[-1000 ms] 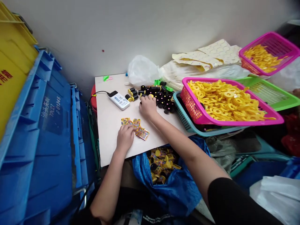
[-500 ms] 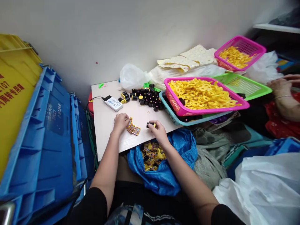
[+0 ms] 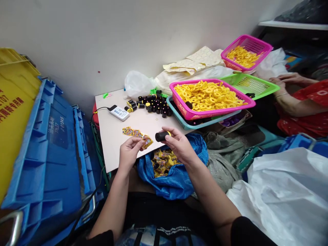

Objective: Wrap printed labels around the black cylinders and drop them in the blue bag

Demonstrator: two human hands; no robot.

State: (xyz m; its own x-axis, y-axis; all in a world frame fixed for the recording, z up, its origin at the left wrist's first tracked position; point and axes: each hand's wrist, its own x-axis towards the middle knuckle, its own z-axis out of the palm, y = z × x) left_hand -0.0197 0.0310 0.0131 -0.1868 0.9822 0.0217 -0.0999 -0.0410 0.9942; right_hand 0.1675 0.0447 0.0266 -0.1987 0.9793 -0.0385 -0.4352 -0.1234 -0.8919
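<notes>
Between the thumb and fingers of my left hand [image 3: 130, 151] is one end of a strip of colourful yellow stickers [image 3: 133, 132]; its far end trails onto the white table [image 3: 110, 136]. My right hand [image 3: 179, 143] grips a small black cylinder with a yellow end [image 3: 162, 136], its dark end facing left toward the strip. The two are close together but apart. Several similar black cylinders [image 3: 157, 106] are heaped at the back of the table. Below my hands, a blue woven sack [image 3: 176, 186] holds many yellow-and-black pieces with colourful labels.
A pink basket of yellow rings [image 3: 210, 99] rests on a light blue basket [image 3: 183, 123]. A white device with a cable [image 3: 119, 112] lies at the left. Blue crates [image 3: 51, 136] flank the table. At right, another person's hands [image 3: 284, 80] are beside a green basket [image 3: 256, 89].
My left hand has raised one end of the sticker strip off the table, stretching it out. My right hand has brought the black cylinder nearer to me. The view has shifted slightly right.
</notes>
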